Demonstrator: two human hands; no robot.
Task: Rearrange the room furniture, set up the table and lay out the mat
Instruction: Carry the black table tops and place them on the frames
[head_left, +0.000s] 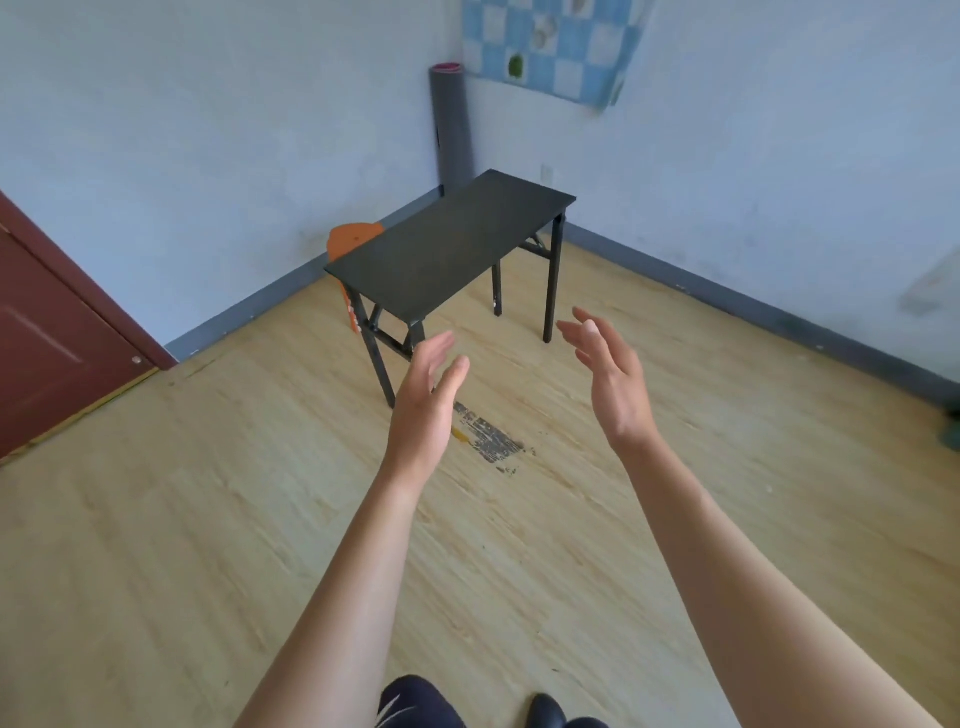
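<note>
The furniture-moving step seems to be in hand: the left hand (426, 395) and right hand (608, 379) reach forward wide open and empty, palms facing, short of the black desk (452, 249) in the far corner. The rolled mat (452, 130) stands upright behind it, with an orange chair (353, 239) at its left. Next, probably, step closer and grip the desk's edges.

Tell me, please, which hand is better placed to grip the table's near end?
Probably left: the open left hand hovers before the table's near corner; the open right hand is off by its long side.
</note>
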